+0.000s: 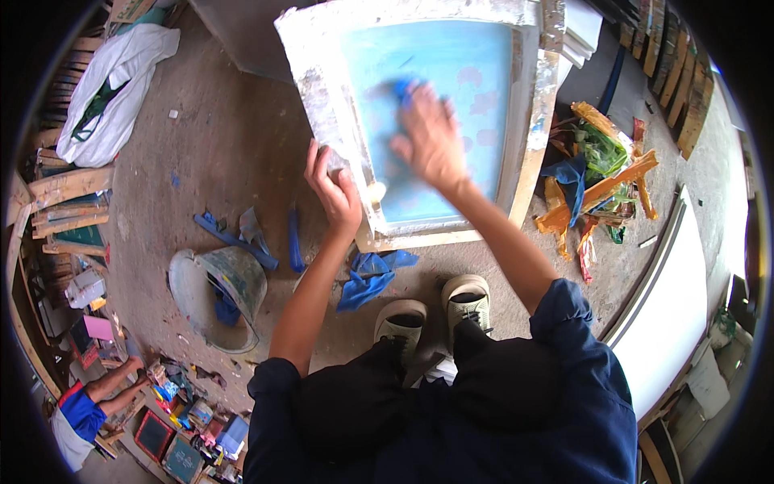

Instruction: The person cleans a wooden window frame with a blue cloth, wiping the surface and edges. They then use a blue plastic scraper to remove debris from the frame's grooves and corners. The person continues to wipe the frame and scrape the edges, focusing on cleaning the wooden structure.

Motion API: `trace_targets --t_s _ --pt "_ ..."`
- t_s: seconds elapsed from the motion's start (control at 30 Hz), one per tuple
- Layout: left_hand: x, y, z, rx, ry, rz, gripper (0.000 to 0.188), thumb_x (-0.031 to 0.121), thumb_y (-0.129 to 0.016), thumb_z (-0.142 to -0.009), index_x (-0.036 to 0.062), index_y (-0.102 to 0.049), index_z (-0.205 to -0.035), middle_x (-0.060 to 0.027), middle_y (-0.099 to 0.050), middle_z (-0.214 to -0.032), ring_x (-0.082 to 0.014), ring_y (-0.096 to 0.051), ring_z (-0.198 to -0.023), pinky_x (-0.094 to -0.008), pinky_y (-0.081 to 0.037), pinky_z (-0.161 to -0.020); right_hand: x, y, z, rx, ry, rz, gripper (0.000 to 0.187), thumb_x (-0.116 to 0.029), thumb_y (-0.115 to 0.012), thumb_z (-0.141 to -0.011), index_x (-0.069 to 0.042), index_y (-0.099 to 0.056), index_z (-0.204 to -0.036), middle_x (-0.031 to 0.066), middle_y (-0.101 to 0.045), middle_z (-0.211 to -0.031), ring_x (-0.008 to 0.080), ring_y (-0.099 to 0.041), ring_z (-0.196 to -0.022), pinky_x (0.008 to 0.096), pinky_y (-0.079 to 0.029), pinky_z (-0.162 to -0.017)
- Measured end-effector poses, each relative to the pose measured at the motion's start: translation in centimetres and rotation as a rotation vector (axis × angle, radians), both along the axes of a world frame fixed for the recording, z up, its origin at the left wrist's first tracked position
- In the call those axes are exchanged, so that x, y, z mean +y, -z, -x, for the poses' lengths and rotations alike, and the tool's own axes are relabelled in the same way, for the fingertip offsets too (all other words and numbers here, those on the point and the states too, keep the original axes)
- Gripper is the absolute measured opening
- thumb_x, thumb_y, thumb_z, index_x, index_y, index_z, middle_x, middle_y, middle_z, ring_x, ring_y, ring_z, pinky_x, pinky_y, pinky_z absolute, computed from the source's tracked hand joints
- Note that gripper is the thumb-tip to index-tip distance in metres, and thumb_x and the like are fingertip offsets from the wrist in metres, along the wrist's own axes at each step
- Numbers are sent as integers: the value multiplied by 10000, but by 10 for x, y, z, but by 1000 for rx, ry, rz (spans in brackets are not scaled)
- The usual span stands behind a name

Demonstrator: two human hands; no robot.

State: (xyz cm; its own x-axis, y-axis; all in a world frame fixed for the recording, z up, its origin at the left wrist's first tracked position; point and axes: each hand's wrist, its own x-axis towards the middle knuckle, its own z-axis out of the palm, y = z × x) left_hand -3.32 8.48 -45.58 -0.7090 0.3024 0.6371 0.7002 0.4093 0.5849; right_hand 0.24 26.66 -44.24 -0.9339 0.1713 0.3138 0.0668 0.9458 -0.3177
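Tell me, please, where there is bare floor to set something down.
The brown floor looks mostly bare between the crumpled white bundle and the white-smeared wooden frame, with only small scraps. It is crowded closer in, around the round grey bucket and torn blue strips, and right of the frame, beside a heap of torn orange-and-green wrapping.

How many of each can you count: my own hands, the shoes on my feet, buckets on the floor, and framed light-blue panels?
Hands, your left hand and right hand: 2
Shoes, your left shoe and right shoe: 2
Bucket: 1
Framed light-blue panel: 1
Total: 6
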Motion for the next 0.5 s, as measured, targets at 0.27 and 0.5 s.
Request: trace_targets --t_s 0.27,0.5 --pt "7 -4 -5 8 28 93 582 185 -610 -803 -7 -349 -1287 -270 -280 -1380 -411 -336 -1191 -503 -278 -983 43 7 -23 133 335 -51 683 -507 -305 -934 -67 -176 -1439 119 -112 -1514 273 -86 -1401 537 -37 -1111" --pt "-5 2 0 2 19 119 550 129 -574 -812 -1 -336 -1290 -270 -262 -1391 -406 -328 -1199 -513 -262 -984 -25 3 -21 -178 -284 -228 668 -479 -394 -917 -112 -199 -1441 68 -120 -1520 199 -121 -1399 449 -87 -1134"
